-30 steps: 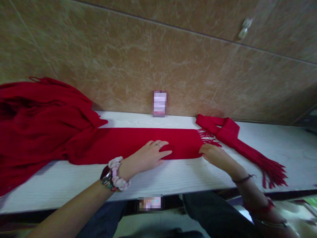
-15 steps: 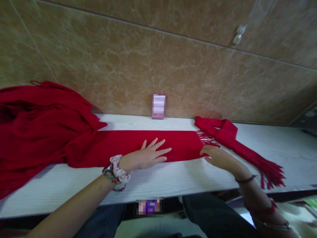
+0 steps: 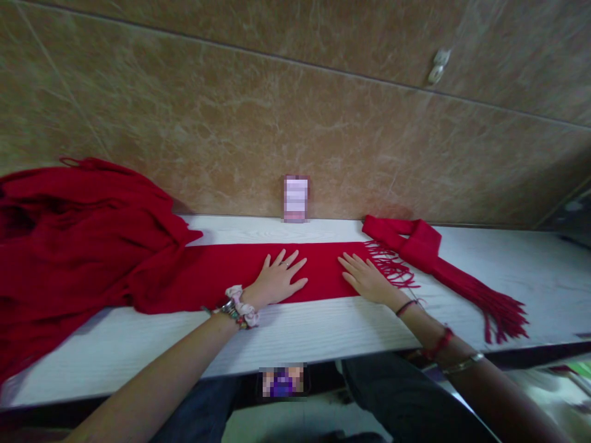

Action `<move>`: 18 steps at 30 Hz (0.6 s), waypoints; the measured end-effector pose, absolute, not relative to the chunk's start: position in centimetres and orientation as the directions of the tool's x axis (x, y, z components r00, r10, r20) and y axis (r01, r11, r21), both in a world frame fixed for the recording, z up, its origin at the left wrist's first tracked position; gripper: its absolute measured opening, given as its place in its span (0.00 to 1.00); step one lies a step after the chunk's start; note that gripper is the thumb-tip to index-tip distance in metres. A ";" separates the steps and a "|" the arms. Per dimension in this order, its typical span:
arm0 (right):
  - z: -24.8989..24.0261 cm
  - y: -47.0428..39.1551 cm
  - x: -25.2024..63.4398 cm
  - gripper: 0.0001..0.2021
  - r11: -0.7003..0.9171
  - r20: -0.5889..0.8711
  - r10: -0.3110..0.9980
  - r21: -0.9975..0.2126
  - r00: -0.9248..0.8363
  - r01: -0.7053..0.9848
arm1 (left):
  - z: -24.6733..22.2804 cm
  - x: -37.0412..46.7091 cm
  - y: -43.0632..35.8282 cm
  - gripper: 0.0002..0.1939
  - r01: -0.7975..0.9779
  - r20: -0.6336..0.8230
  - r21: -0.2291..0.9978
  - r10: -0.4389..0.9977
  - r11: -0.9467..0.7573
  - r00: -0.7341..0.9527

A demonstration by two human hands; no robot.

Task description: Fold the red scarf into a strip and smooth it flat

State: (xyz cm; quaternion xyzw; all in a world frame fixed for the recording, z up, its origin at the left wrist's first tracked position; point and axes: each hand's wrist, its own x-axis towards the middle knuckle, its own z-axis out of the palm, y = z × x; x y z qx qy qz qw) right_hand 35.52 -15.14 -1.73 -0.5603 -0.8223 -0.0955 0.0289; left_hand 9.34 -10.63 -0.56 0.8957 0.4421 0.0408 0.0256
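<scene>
The left hand [image 3: 277, 280] lies palm down on the flat red scarf [image 3: 318, 271], fingers spread apart and gripping nothing. The right hand [image 3: 367, 280] also rests palm down on it, near the fringed end, its fingers slightly parted and pinching nothing. A strip of the scarf shows between the two hands, and its far long edge runs past the fingertips of both. It stretches lengthwise along a white tabletop [image 3: 295, 335], its fringe [image 3: 392, 267] just beyond the right hand.

To the left, the scarf meets a large rumpled heap of red cloth [image 3: 83, 240]; whether the two are one piece is hard to tell among the folds. Beyond the fringe, a second, folded red scarf [image 3: 422, 246] slants over the tabletop, tassels toward the near edge. A blurred-out upright rectangle [image 3: 295, 199] stands against the brown marbled wall [image 3: 231, 123]. A pale scrunchie [image 3: 244, 307] circles the left wrist.
</scene>
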 end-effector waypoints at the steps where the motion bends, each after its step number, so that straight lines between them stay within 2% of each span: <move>1: -1.7 -15.3 37.0 0.22 0.334 0.160 0.921 0.148 -0.356 0.931 | -0.5 9.3 -10.7 0.30 0.798 0.056 0.083 0.802 -0.597 0.594; 5: -0.7 -14.9 40.1 0.20 0.164 0.181 0.962 0.210 -0.203 0.964 | -0.6 9.4 -10.8 0.35 0.845 0.072 0.084 0.849 -0.528 0.523; 7: 0.2 -13.8 38.6 0.21 0.149 0.201 0.961 0.200 -0.189 0.968 | -0.5 9.5 -10.8 0.36 0.852 0.060 0.088 0.856 -0.516 0.513; 10: 1.1 -11.7 33.1 0.22 0.285 0.231 0.924 0.110 -0.303 0.952 | -0.4 9.5 -10.8 0.39 0.860 0.053 0.085 0.864 -0.504 0.501; 13: 0.8 -9.9 27.5 0.23 0.454 0.182 0.874 0.017 -0.450 0.891 | -0.3 9.6 -10.9 0.43 0.883 0.049 0.067 0.886 -0.464 0.462; 15: 0.1 -9.1 26.1 0.23 0.486 0.129 0.868 -0.029 -0.479 0.873 | -0.3 9.6 -10.9 0.45 0.896 0.037 0.054 0.898 -0.441 0.439; 18: -1.0 -8.6 28.4 0.24 0.440 0.105 0.894 -0.037 -0.435 0.897 | -0.4 9.6 -11.0 0.45 0.899 0.027 0.052 0.901 -0.434 0.434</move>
